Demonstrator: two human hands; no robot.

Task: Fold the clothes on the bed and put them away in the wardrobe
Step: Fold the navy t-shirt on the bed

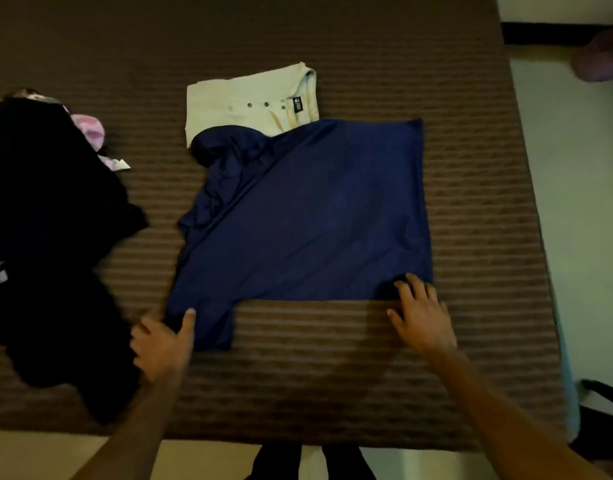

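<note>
A navy blue shirt [308, 213] lies spread flat on the brown striped bed [332, 368], its crumpled collar end toward the far left. My left hand [161, 342] pinches the shirt's near-left corner by the sleeve, thumb on top of the cloth. My right hand [421, 315] presses its straight fingers on the near-right corner. A folded cream shirt with buttons [249, 98] lies just beyond the blue one, partly under its far edge.
A heap of black clothes [52, 237] covers the bed's left side, with a pink patterned piece [90, 131] poking out behind it. The bed's right edge meets a pale floor [575, 202]. My legs show below the near edge.
</note>
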